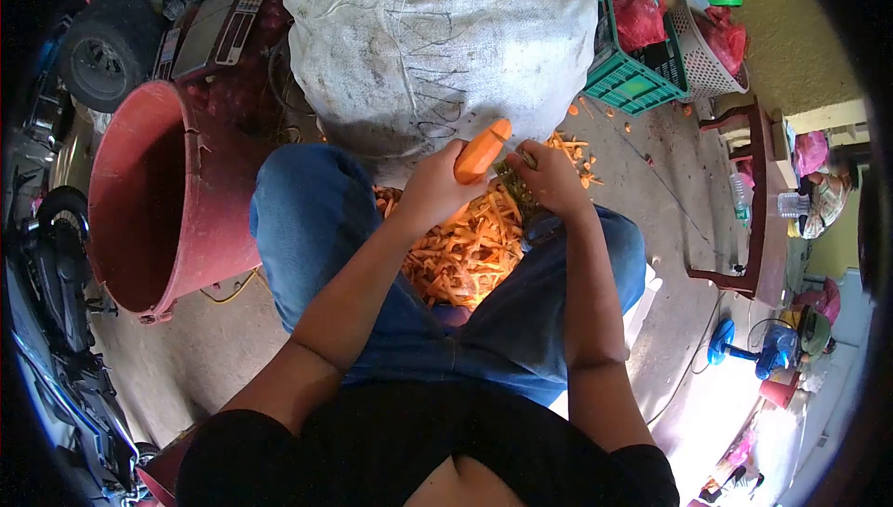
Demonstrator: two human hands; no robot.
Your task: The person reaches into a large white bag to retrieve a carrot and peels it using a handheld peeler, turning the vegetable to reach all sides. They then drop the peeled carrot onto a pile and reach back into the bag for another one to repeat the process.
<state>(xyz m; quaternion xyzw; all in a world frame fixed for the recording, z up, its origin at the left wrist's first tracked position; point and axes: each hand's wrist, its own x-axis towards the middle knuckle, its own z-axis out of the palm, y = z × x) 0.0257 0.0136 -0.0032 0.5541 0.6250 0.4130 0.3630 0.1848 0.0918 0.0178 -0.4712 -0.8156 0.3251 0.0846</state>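
An orange carrot (483, 153) is gripped in my left hand (435, 185), its blunt end pointing up and to the right. Just right of the carrot, my right hand (551, 181) is closed around something small whose shape I cannot make out. Between my knees lies a heap of orange peelings and strips (460, 256), below both hands. A large, stained white woven sack (437, 51) stands right in front of my hands.
A big red tub (219, 200) lies tipped at the left, near a tire (102, 51). Behind right are a green crate (633, 74) and a white basket (702, 60). A wooden table (772, 200) and a blue fan (721, 341) are at the right.
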